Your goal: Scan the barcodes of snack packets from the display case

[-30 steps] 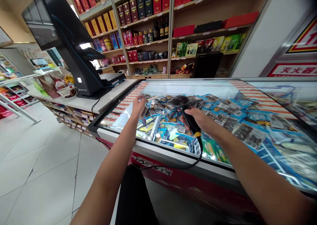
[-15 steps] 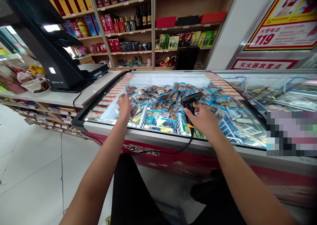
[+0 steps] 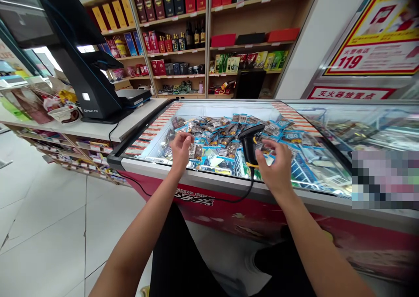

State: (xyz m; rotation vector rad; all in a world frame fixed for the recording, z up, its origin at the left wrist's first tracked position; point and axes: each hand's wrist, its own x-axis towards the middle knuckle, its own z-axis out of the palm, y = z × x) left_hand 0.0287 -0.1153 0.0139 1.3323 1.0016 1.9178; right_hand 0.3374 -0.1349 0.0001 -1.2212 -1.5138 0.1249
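My left hand reaches over the front left part of the chest freezer. Its fingers are curled down among the blue and silver packets, and what they pinch is hidden. A black barcode scanner with a yellow band lies over the packets. Its black cable hangs over the freezer's front rim. My right hand is just right of the scanner's handle with fingers apart and the thumb close to the handle.
A black till with a screen stands on the white counter to the left, beside bagged goods. Shelves of boxes and bottles line the back wall. A red and yellow sign hangs at right. White floor tiles lie left.
My right hand gripped the scanner's handle a second ago; now it has come off to the right with fingers spread. My left hand has pulled back a little toward the freezer's front. The view shifted.
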